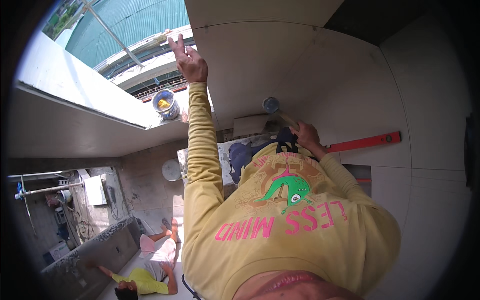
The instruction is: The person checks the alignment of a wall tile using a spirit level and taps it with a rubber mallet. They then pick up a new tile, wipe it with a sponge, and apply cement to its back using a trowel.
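My right hand [306,136] is wrapped round the handle of a mallet [270,104], whose rounded blue-grey head points away from me toward the large pale wall panels [340,85]. A red spirit level [370,142] extends to the right from beside that hand; its near end is hidden behind my wrist. Far forward on the left, my left hand [191,65] is raised at the panel's edge beside the window opening. Two of its fingers are stretched out and apart, and it holds nothing that I can see.
A stained bucket [172,110] with something yellow inside stands on the window ledge. A round white lid-like object [171,170] lies lower down. At lower left, another person [150,280] in a yellow top is beside a low grey wall [100,250]. Green corrugated roofing [135,30] shows outside.
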`<state>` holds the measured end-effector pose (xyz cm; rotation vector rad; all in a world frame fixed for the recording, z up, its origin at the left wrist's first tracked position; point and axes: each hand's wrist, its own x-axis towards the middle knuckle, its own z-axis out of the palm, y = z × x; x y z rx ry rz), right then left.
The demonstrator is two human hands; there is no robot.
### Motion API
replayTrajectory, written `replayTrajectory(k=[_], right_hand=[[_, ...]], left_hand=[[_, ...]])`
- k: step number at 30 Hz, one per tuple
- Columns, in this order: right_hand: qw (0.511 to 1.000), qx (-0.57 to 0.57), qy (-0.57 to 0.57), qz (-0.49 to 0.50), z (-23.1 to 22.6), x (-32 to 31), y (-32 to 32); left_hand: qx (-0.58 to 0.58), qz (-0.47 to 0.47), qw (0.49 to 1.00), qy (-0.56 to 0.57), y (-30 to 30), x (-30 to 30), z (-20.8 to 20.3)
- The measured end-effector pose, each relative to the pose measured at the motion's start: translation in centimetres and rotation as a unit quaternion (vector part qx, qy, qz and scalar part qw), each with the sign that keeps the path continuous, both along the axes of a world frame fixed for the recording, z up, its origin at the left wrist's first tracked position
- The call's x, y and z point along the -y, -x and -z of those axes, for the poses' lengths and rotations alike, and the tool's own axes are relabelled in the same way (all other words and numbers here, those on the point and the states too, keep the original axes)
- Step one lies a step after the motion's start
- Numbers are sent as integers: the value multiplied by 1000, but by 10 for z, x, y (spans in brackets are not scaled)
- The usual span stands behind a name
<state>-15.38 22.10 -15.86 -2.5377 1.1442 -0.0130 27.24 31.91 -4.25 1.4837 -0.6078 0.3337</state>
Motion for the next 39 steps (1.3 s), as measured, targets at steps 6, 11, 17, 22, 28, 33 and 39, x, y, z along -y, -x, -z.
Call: replayTrajectory(k=[6, 11, 17, 22, 28, 33, 39], right_hand=[[981, 131, 82, 113, -16, 8, 5], [953, 224, 53, 196, -41, 9, -3], [942, 246, 32, 228, -21, 11, -1], [930, 298, 1, 215, -31, 11, -4], [938, 284, -16, 197, -18, 41, 5], [930, 314, -52, 181, 4, 76, 20], [928, 329, -53, 164, 7, 119, 30]], left_hand=[[56, 16, 994, -93, -18, 33, -16], [-19, 31, 999, -12, -1, 40, -27], [-11, -5, 998, -66, 2, 42, -27], [-64, -6, 998, -14, 11, 47, -32], [-74, 3, 997, 7, 8, 53, -32], [-67, -36, 997, -34, 4, 57, -29], [-33, -111, 987, -110, 10, 57, -43]])
